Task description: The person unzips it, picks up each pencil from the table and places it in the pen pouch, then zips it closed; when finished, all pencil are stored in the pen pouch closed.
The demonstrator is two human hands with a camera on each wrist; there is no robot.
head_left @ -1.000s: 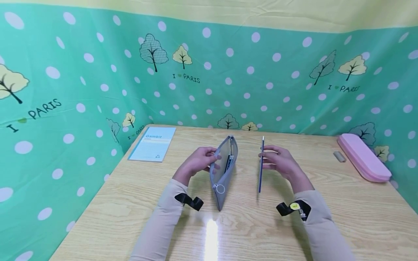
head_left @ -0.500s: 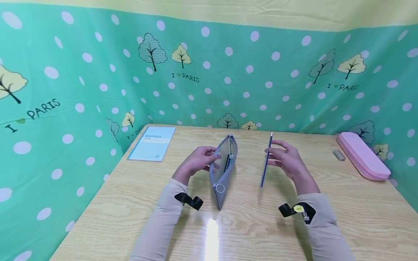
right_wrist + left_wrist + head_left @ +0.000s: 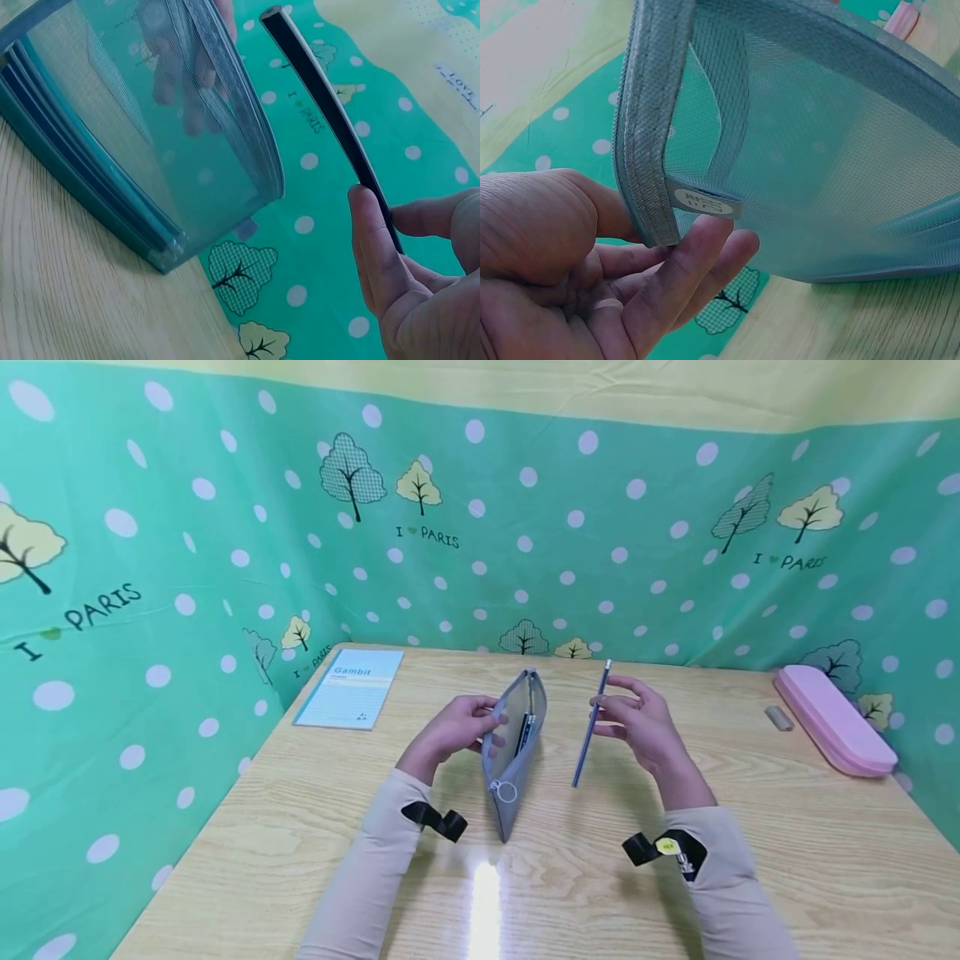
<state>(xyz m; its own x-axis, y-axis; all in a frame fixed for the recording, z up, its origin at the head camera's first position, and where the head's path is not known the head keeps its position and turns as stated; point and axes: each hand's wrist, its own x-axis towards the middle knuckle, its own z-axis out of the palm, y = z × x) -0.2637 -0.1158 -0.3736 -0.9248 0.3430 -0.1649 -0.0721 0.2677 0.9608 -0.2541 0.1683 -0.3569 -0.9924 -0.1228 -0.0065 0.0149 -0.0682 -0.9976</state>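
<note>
My left hand [image 3: 450, 731] grips the left side of a grey mesh zip pencil pouch [image 3: 510, 806], which stands on the table with its mouth spread wide. In the left wrist view, thumb and fingers pinch the pouch's edge by a small fabric tag [image 3: 703, 201]. Several dark pencils [image 3: 82, 142] lie along the bottom inside, seen through the mesh in the right wrist view. To the right of the pouch, my right hand [image 3: 648, 722] pinches a dark blue pencil [image 3: 587, 747] between thumb and fingers. That pencil is tilted, held above the table and apart from the pouch.
A light blue notebook [image 3: 351, 689] lies at the table's back left. At the right, a grey eraser [image 3: 779, 718] lies beside a pink pencil case [image 3: 836, 720]. A green dotted curtain [image 3: 555, 552] hangs behind the wooden table [image 3: 600, 893].
The right hand with its pencil shifted right, then came back left towards the pouch. The pencil now leans more, its lower end pointing left. The left hand and pouch stay in place.
</note>
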